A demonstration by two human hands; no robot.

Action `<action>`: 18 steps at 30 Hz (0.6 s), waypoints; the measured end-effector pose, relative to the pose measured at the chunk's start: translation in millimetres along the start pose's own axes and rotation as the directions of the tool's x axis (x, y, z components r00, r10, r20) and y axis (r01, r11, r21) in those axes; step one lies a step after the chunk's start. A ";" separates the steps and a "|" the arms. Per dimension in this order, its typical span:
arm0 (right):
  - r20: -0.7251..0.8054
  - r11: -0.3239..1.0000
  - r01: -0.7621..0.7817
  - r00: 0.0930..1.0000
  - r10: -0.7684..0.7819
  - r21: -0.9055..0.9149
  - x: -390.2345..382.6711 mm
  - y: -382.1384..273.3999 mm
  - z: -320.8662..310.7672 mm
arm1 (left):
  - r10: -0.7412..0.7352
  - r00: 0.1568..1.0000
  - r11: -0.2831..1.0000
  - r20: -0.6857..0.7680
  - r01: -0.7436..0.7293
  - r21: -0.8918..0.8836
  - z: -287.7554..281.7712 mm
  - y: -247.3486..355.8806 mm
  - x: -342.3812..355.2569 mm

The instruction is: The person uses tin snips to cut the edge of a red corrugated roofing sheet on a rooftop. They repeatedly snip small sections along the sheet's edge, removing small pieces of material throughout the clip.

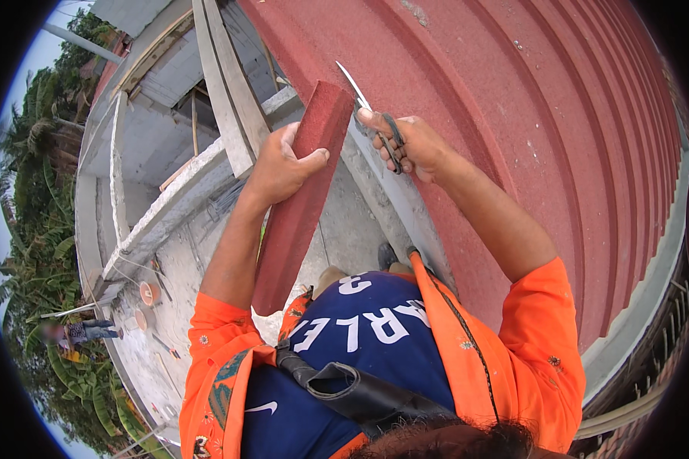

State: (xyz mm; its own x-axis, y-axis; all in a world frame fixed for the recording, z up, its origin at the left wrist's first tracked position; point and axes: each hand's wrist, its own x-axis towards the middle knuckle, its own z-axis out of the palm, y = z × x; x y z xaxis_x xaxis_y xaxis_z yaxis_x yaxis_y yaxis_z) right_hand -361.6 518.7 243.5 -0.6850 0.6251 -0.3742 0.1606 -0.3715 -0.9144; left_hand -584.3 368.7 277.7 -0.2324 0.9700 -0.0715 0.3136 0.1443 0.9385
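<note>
My left hand was clamped around the red strip, thumb over its face and fingers behind, holding it up on end in front of my chest. My right hand had its fingers through the loops of the snips, closed on the handles, with the blades pointing up and away just beside the strip's top end. I couldn't quite tell whether the blades touched the edge or stood a little off it. I judged this to be the lining-up step, before any cut into the strip. The next move called for a steady left grip and the blades set square on the edge. To my right ran the red ribbed roof; below lay a concrete wall and floor, far down.
</note>
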 end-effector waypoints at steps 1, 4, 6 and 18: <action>0.003 1.000 -0.011 1.000 0.011 0.008 -0.5 -2.4 0.2 | -0.001 1.000 1.000 -0.007 0.001 0.006 0.4 1.9 -0.8; -0.041 0.996 -0.005 0.999 0.001 -0.089 -3.7 -5.6 5.8 | 0.008 1.000 1.000 -0.009 -0.008 -0.008 0.3 2.0 -1.0; -0.040 0.994 0.025 0.999 -0.029 -0.110 -3.6 -0.7 7.3 | 0.032 0.999 0.999 -0.015 -0.032 0.025 -1.9 -0.4 -1.0; -0.012 0.998 -0.036 0.999 0.036 -0.054 4.7 -8.8 -7.9 | 0.018 1.000 0.998 0.015 -0.017 -0.056 -7.9 -7.0 1.5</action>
State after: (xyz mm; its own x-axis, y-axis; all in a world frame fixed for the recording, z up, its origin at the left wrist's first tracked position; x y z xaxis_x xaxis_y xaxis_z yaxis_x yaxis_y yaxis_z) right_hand -360.6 530.4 248.6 -0.6704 0.6194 -0.4086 0.2237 -0.3563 -0.9072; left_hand -594.1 367.6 273.7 -0.2127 0.9753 -0.0597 0.2659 0.1166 0.9569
